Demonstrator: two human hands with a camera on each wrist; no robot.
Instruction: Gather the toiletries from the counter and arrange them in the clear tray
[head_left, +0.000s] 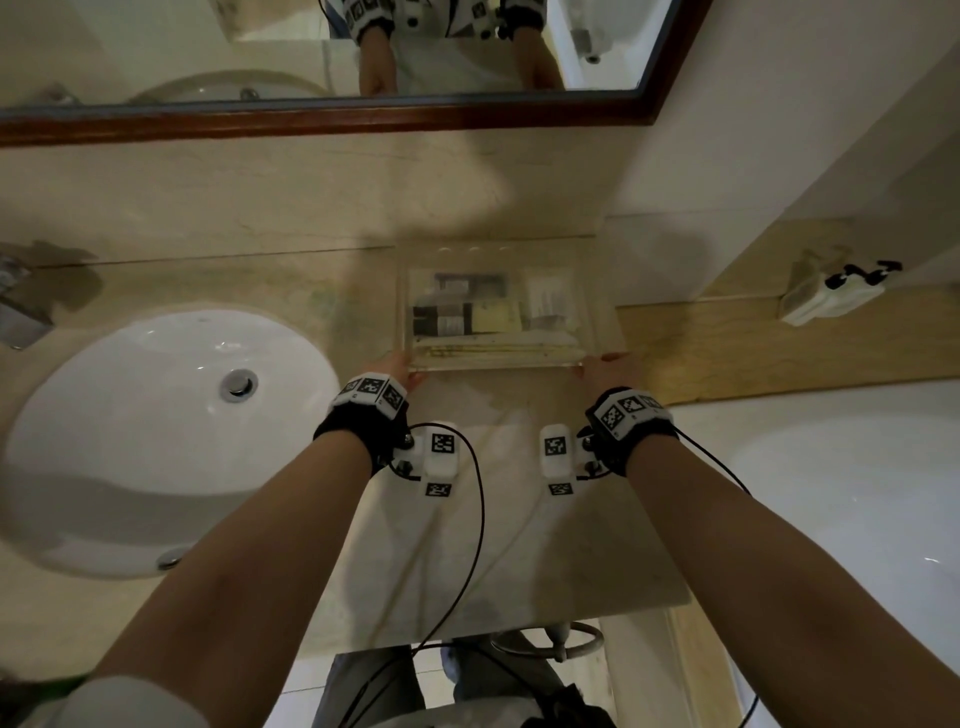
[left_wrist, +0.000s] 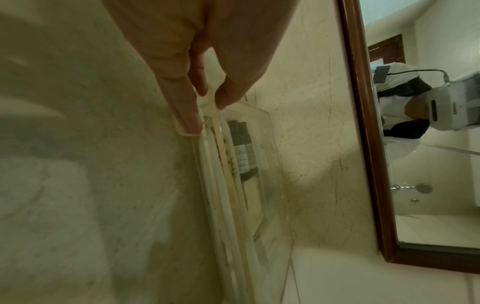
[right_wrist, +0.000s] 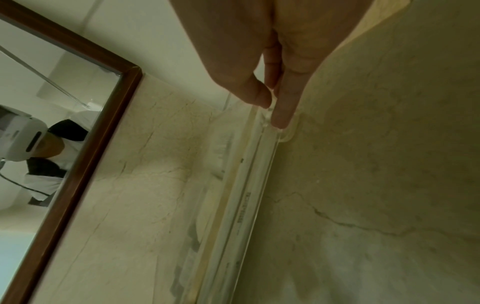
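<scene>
The clear tray (head_left: 597, 312) sits on the beige marble counter near the back wall. Inside lie dark small bottles (head_left: 441, 312), a yellow packet (head_left: 496, 317), a white sachet (head_left: 550, 299) and long wrapped sticks (head_left: 493, 349) along the near wall. My left hand (head_left: 405, 371) pinches the near left corner; the left wrist view shows the hand (left_wrist: 207, 107) with thumb inside and fingers outside the tray wall (left_wrist: 265, 123). My right hand (head_left: 605, 366) pinches the near right corner, and in its wrist view the hand (right_wrist: 272, 111) nips the tray's rim (right_wrist: 259, 174).
A white sink (head_left: 156, 431) lies left of the tray, with a faucet (head_left: 21, 306) at the far left. The brown-framed mirror (head_left: 363, 117) hangs above. A white gadget (head_left: 831, 293) rests on the wooden ledge at right, above a white tub (head_left: 831, 493).
</scene>
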